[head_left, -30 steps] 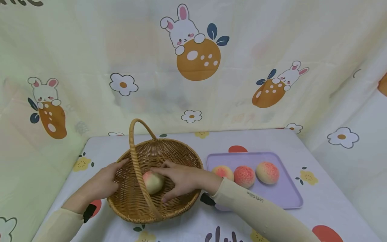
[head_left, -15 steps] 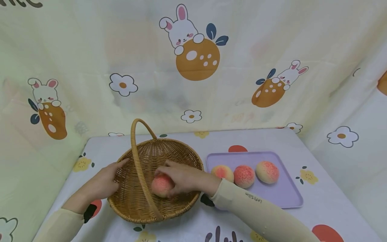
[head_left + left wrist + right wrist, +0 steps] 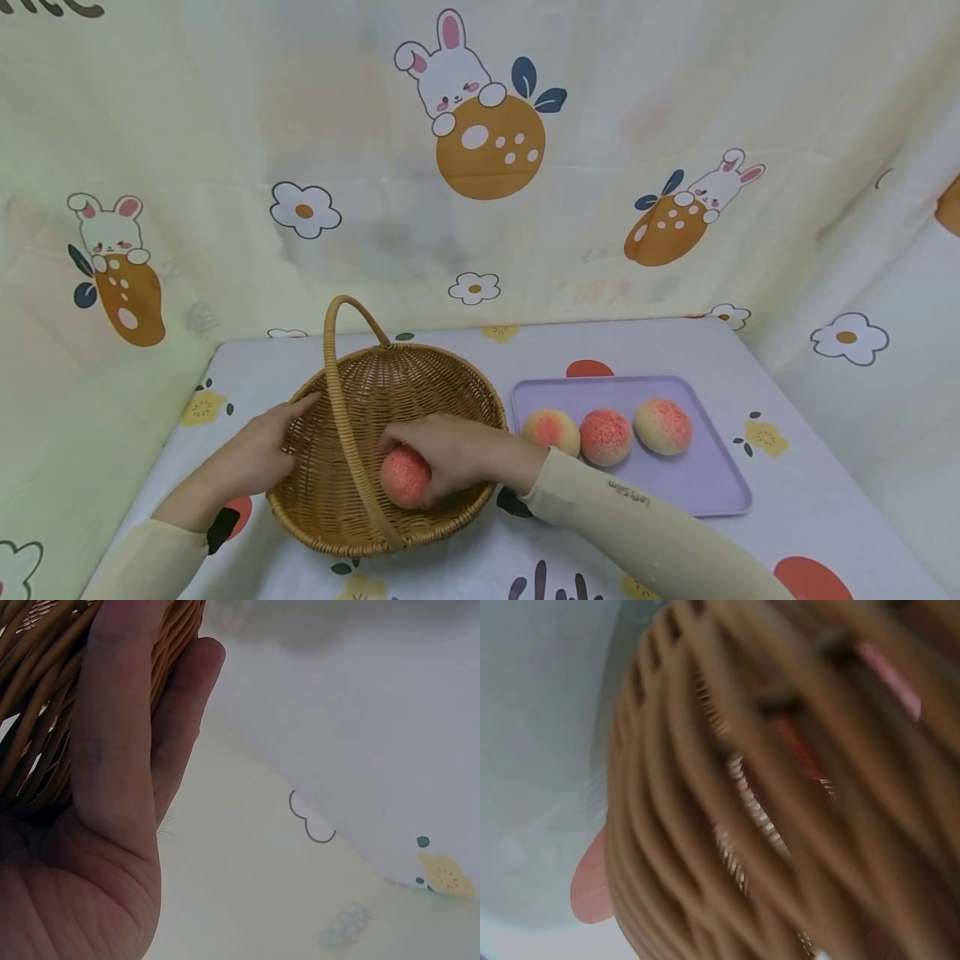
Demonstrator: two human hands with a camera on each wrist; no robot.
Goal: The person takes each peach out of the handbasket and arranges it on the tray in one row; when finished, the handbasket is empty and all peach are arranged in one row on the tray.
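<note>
Inside a round wicker basket (image 3: 450,375) with a tall arched handle, my right hand (image 3: 446,450) grips a peach (image 3: 405,477), its reddish side showing. The fingers curl over the far side of the fruit, partly hidden behind the hand. At the basket's left side, my left hand (image 3: 258,454) holds the rim and wall, its index finger pointing along the inside. The left wrist view shows fingers (image 3: 112,735) lying against the woven wall. Woven strands of the basket (image 3: 720,795) fill much of the right wrist view and mostly hide the right hand there.
To the right, a lilac tray (image 3: 697,492) carries a yellowish peach (image 3: 551,429), a red peach (image 3: 606,437) and a pale peach (image 3: 663,427). My right forearm crosses the tray's front left corner. A printed curtain (image 3: 360,108) hangs behind the table (image 3: 457,575).
The peach in the basket has turned from its pale side to its red side and shifted right and toward me. My right fingers have closed round it. My left hand has stayed put.
</note>
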